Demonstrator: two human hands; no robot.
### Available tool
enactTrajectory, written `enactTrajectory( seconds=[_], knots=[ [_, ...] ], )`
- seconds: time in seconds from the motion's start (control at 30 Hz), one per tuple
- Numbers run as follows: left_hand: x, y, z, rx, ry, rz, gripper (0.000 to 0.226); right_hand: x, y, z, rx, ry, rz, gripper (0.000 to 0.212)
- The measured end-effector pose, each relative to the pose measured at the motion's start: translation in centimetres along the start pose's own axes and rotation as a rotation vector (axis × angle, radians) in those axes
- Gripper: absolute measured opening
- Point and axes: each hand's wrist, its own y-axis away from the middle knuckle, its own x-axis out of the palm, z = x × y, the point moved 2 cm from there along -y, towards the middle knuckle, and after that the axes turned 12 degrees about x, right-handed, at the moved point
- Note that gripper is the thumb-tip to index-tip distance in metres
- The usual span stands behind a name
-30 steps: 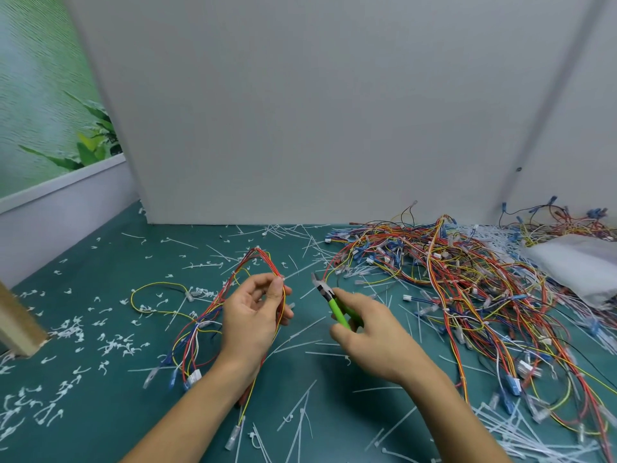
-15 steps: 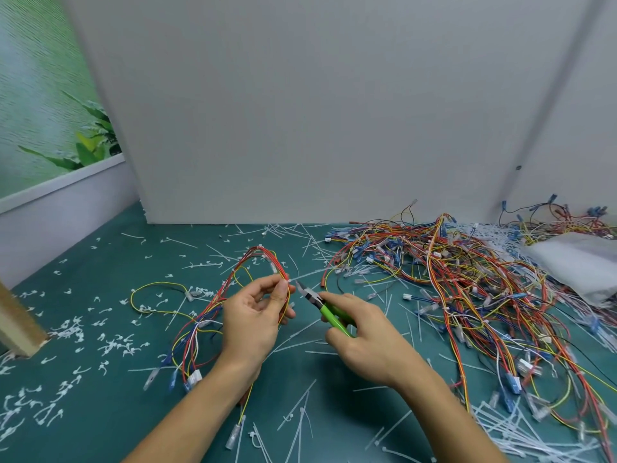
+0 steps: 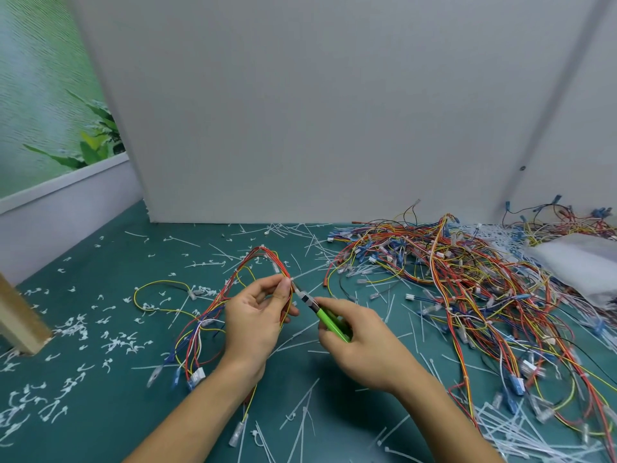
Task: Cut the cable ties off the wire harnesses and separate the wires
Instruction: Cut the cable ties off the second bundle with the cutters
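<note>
My left hand point(image 3: 255, 324) pinches a looped wire harness point(image 3: 257, 259) of red, yellow and blue wires above the green table top. Its connector ends point(image 3: 197, 375) trail to the lower left. My right hand point(image 3: 360, 345) grips green-handled cutters point(image 3: 325, 317). Their dark tip reaches up and left to the harness, right beside my left thumb and forefinger. The jaws are too small to tell whether they close on a cable tie.
A big tangle of coloured wire harnesses point(image 3: 450, 289) covers the right of the table point(image 3: 100, 412). A white plastic bag point(image 3: 581, 265) lies at far right. Cut white tie pieces point(image 3: 117, 342) litter the left, long ties point(image 3: 300, 416) the front. A wooden post point(image 3: 16, 322) stands at left.
My right hand has moved the cutters leftward, from a gap away to the harness at my left fingertips. My left hand has kept its hold on the harness.
</note>
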Motion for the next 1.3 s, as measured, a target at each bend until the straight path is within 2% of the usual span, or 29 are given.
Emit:
enactTrajectory(
  seconds=[0.17, 0.53, 0.63, 0.73, 0.83, 1.03, 1.17, 1.3],
  knots=[
    [0.1, 0.3, 0.0, 0.008, 0.0, 0.017, 0.005, 0.1, 0.0, 0.0, 0.002, 0.045, -0.045, 0.043],
    [0.3, 0.5, 0.2, 0.016, -0.001, 0.036, 0.006, 0.1, -0.1, -0.2, 0.012, 0.061, -0.082, 0.042],
    [0.5, 0.7, 0.2, -0.002, 0.011, 0.039, 0.008, 0.4, -0.2, -0.5, 0.023, 0.04, -0.096, 0.032],
    [0.5, 0.6, 0.1, -0.047, 0.054, 0.038, 0.007, 0.7, -0.4, -0.7, 0.059, -0.058, -0.035, 0.019],
    [0.5, 0.4, 0.0, -0.048, 0.052, 0.049, 0.008, 0.7, -0.5, -0.6, 0.093, -0.158, 0.026, 0.023],
    [0.6, 0.5, 0.3, 0.013, 0.018, 0.077, 0.003, 0.6, -0.5, -0.4, 0.102, -0.187, 0.08, 0.022],
    [0.7, 0.7, 0.6, 0.056, -0.02, 0.121, 0.005, 0.7, -0.7, -0.7, 0.143, -0.234, 0.078, 0.012],
    [0.7, 0.6, 0.6, 0.064, -0.024, 0.128, 0.007, 1.3, -0.7, -0.9, 0.173, -0.271, 0.063, 0.013]
  ],
)
